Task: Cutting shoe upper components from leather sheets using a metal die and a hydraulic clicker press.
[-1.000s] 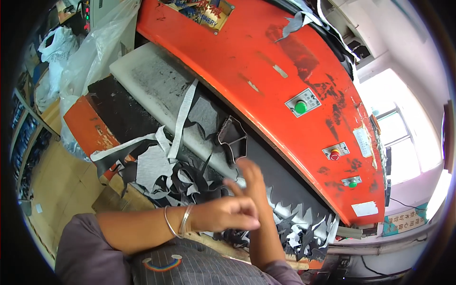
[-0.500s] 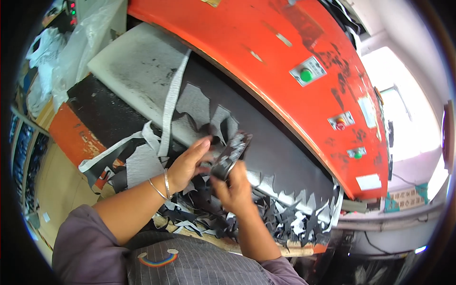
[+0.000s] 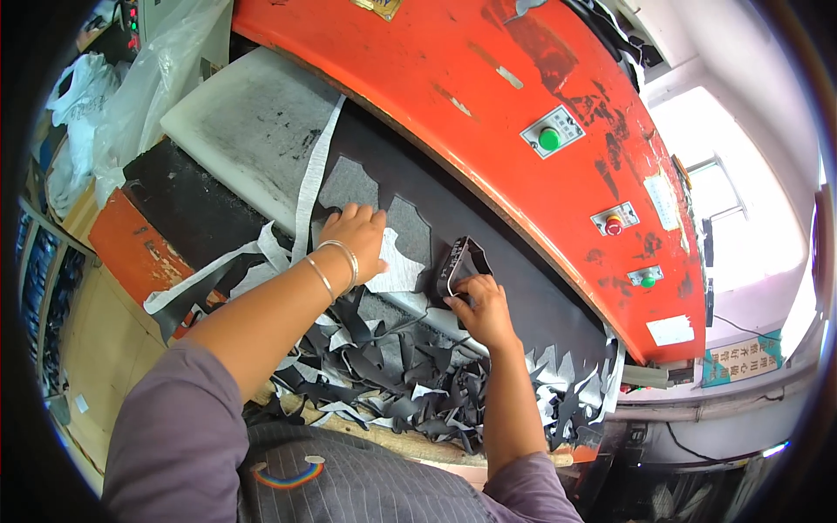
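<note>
A black sheet with a ragged cut edge lies on a pale board. On that sheet stands a dark metal cutting die, a narrow band with a hollow middle. My right hand grips the die's near side between thumb and fingers. Farther left, my left hand reaches over the cut edge, palm down, thumb apart from the fingers. A jagged whitish scrap lies beside its thumb, and a grey cut-out shape shows just beyond its fingers. What is under the palm is hidden.
A big orange machine beam spans the far side, with a green button and a red button. Heaped black and grey offcuts fill the near edge. A long pale strip trails over the board at left.
My hands have moved apart. The right one has carried the die rightward onto the black sheet; the left one has gone up and left to the sheet's cut edge.
</note>
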Motion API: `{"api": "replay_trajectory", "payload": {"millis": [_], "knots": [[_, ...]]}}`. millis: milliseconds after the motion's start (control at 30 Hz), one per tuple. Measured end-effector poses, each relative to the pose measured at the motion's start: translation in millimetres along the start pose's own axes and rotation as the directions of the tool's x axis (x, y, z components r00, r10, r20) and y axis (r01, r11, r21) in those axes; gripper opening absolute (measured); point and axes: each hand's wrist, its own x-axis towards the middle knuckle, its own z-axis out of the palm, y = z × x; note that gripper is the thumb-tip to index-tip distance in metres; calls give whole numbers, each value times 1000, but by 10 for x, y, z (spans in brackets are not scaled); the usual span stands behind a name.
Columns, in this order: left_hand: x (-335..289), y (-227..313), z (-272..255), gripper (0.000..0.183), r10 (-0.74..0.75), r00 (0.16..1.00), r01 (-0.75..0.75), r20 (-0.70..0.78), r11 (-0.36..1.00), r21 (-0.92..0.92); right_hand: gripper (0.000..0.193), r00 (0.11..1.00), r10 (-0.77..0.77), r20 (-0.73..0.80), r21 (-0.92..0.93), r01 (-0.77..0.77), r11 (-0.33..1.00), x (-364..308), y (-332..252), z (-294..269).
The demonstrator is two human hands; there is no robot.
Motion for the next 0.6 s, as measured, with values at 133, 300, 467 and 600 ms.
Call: {"api": "replay_trajectory", "payload": {"millis": [133, 300, 467, 600], "knots": [[236, 70, -73, 62, -147, 932, 123, 331, 988, 92, 20, 986, -162, 40, -5, 163, 987, 189, 229, -86], [147, 17, 52, 52, -148, 915, 153, 376, 988, 15, 21, 972, -233, 17, -62, 234, 970, 168, 293, -10], [-422, -50, 71, 38, -117, 969, 198, 216, 894, -403, 21, 981, -194, 16, -64, 195, 979, 212, 307, 27], [-801, -368, -211, 44, -284, 914, 363, 290, 891, -272, 24, 998, -23, 67, -63, 27, 998, 278, 182, -8]]}}
